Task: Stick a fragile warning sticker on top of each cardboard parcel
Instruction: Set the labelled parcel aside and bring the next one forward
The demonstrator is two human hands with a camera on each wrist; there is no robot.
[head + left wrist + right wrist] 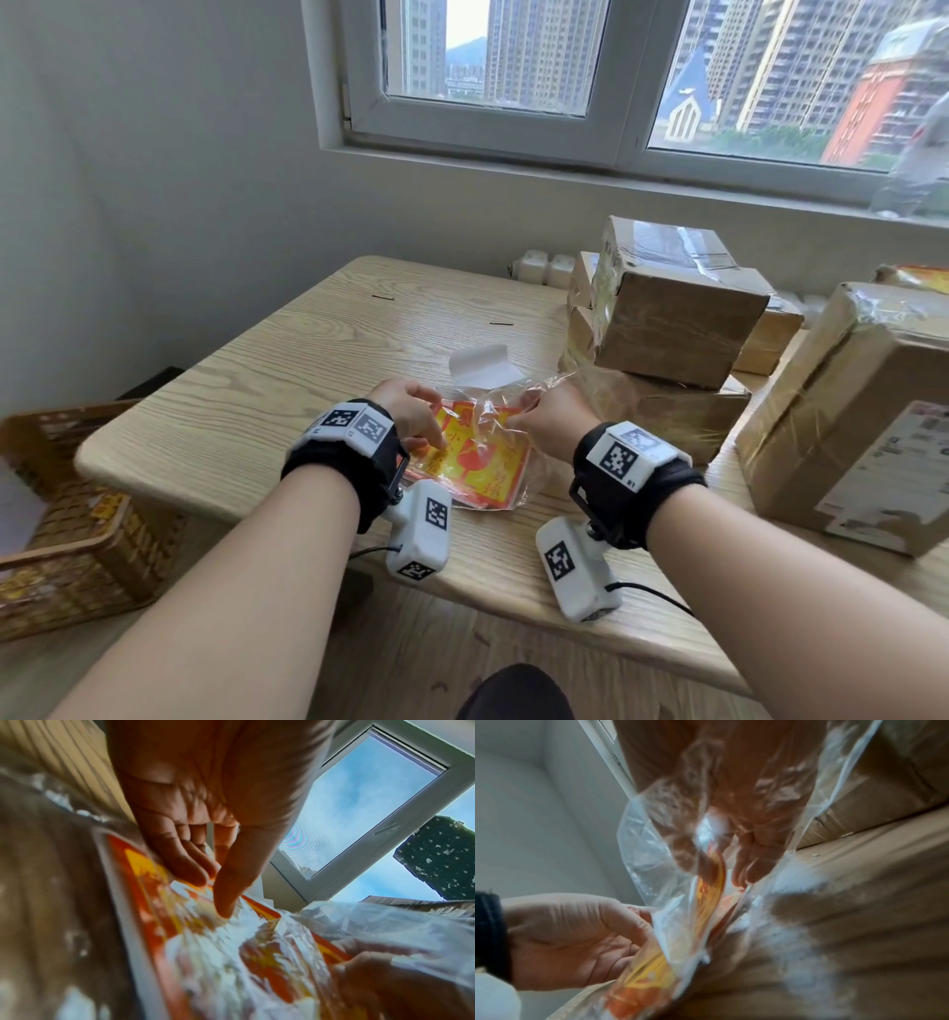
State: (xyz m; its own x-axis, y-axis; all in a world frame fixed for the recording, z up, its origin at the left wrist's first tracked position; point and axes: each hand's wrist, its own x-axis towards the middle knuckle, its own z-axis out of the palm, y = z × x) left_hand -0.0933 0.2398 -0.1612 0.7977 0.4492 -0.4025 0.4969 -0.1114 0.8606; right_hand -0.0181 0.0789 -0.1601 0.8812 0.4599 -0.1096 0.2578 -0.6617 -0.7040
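A clear plastic bag [480, 462] of red-and-yellow fragile stickers [151, 886] lies on the wooden table [287, 360] near its front edge. My left hand [429, 419] holds the bag's left side, thumb [226, 902] pressing down on the film and fingers [187, 866] against the stickers. My right hand [524, 411] pinches the crumpled plastic at the bag's right top. In the right wrist view it [729, 866] shows through the film with a sticker edge [714, 870] between thumb and fingers. Taped cardboard parcels [672, 318] are stacked just right of the bag.
A large parcel [847, 411] with a shipping label lies at the table's right. A curled white backing sheet [482, 365] sits behind the bag. A wicker basket [77, 519] stands on the floor at the left. Wall and window close off the back.
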